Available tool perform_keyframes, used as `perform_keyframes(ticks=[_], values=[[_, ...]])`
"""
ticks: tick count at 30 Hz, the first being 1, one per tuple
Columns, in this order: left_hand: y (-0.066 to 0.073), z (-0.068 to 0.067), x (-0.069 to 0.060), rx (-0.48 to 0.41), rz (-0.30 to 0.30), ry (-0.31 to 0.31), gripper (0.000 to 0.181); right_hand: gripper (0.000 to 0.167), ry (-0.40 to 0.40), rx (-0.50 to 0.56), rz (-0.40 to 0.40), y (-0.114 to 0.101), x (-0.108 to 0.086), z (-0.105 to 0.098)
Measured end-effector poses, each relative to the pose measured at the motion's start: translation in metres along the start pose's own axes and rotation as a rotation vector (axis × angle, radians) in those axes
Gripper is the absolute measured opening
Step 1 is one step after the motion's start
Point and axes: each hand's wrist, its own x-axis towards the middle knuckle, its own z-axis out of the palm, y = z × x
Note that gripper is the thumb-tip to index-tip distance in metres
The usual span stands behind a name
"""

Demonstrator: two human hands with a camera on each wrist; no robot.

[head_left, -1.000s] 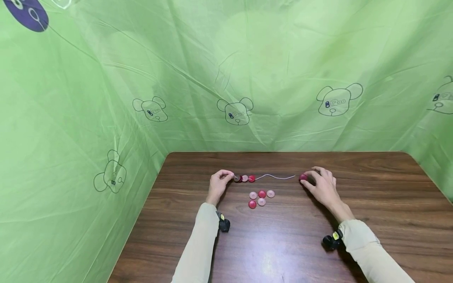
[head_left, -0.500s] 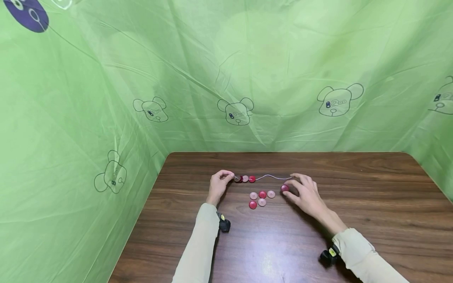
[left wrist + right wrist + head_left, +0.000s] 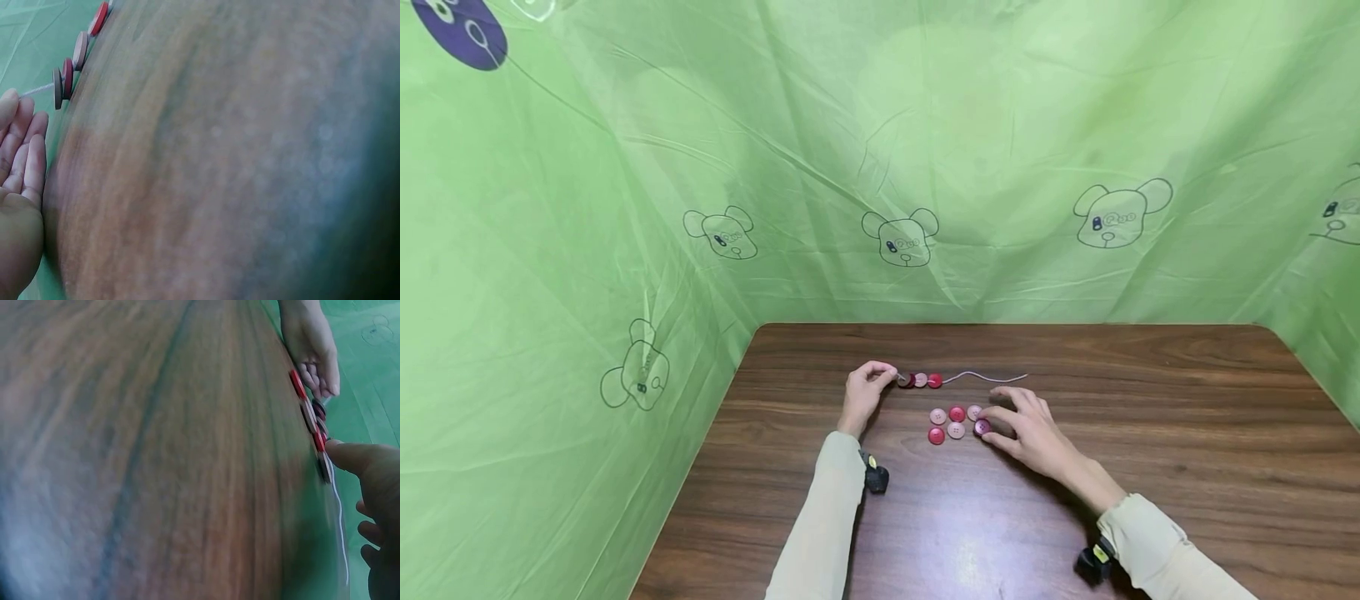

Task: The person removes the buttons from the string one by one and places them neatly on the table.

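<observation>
In the head view my left hand (image 3: 862,396) pinches one end of a pale string (image 3: 973,374) between thumb and fingertips. Threaded beside it are a dark brown button (image 3: 57,89), a dark red button (image 3: 68,78), a pink button (image 3: 80,50) and a red button (image 3: 935,381). The string's other end trails loose to the right. My right hand (image 3: 1033,437) holds a dark purple button (image 3: 982,427) by its edges between thumb and index finger, low at the table. That button is beside several loose pink and red buttons (image 3: 956,431) grouped below the string.
The brown wooden table (image 3: 1187,417) has rounded far corners. A green sheet (image 3: 985,275) with printed bear faces hangs behind it and at its sides. Black wrist cameras (image 3: 876,477) sit on both forearms.
My right hand has carried the purple button leftward and nearer, from past the string's loose end to the right side of the loose buttons. My left hand has stayed in place.
</observation>
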Motion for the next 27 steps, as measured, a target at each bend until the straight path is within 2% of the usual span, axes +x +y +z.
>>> perform_keyframes(ticks=[6,9,14,16,20,27], values=[[0.000,0.001,0.000,-0.002,0.003,0.001,0.012,0.036,0.001,-0.027,-0.064,-0.003,0.001,0.003],[0.007,0.000,-0.002,-0.008,-0.006,-0.023,0.016,0.035,-0.007,-0.052,-0.083,-0.003,0.001,0.005],[0.006,0.000,0.000,-0.012,-0.018,-0.046,0.022,0.035,-0.013,-0.064,-0.091,-0.005,0.001,0.006],[0.000,0.000,0.002,-0.007,-0.008,-0.033,0.024,0.036,-0.012,-0.053,-0.088,-0.005,0.001,0.006],[-0.001,0.000,0.001,0.015,0.000,-0.009,0.024,0.037,0.002,-0.022,-0.072,-0.005,0.003,0.005],[-0.001,-0.001,0.002,0.035,-0.003,-0.002,0.013,0.031,0.039,0.003,-0.012,-0.003,0.015,0.003]])
